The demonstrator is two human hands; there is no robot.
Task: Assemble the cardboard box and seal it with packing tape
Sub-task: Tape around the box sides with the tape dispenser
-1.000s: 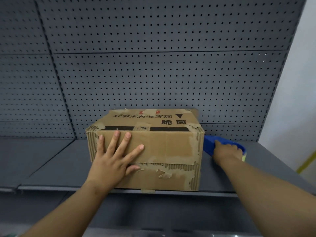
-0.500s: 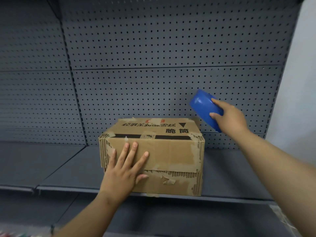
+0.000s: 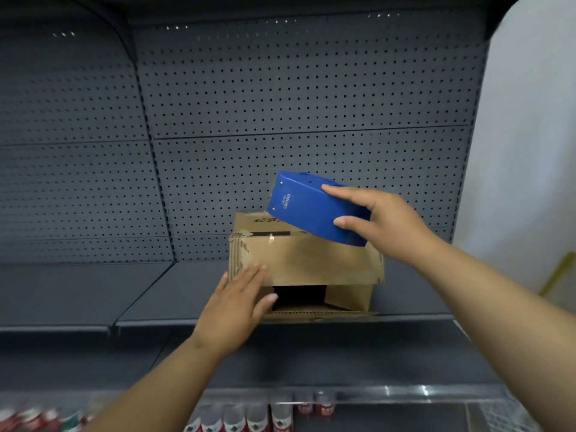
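Note:
A worn cardboard box stands on a dark grey shelf. Its front side gapes: the upper flap hangs down, the lower flap lies flat on the shelf, and a dark opening shows between them. My left hand rests flat, fingers spread, on the box's lower left front corner. My right hand grips a blue tape dispenser and holds it tilted just above the box's top, at its right end. No tape strip is visible.
Grey pegboard backs the shelf. A white wall is at the right. Below the shelf's front edge, a lower shelf holds several bottles and cans behind a clear rail.
My right hand brought the blue dispenser leftward and down over the box top. The box's front flaps have parted, showing a dark gap. My left hand slid to the lower left corner.

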